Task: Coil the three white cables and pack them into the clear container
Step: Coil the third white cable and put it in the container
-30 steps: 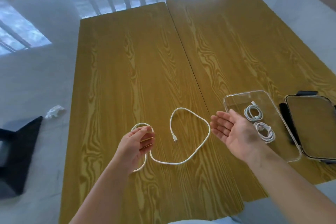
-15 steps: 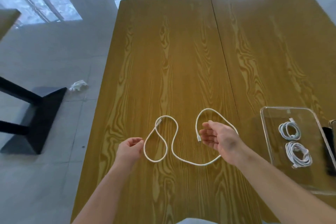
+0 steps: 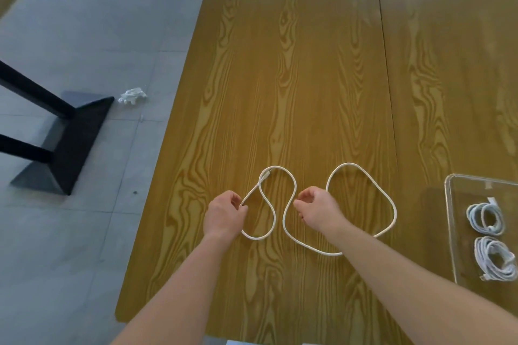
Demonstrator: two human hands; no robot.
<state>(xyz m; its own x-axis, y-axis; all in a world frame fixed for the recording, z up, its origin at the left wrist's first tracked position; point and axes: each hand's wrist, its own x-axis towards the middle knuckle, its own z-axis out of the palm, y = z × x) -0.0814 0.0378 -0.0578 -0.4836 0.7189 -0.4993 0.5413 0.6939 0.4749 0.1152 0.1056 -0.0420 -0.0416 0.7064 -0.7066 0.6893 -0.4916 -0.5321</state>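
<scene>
Both hands moved onto the loose cable (image 3: 283,221) on the table (image 3: 308,64): left hand (image 3: 224,214) pinches its left loop, right hand (image 3: 316,210), fingers curled, at the middle bend, grip unclear. Two coiled cables (image 3: 490,244) sit in the container (image 3: 448,204), right.

Head view (the only one) looks steeply down at the table (image 3: 294,64).

Left hand (image 3: 224,214) and right hand (image 3: 318,211) low, fingers curled, forearms extended.
</scene>
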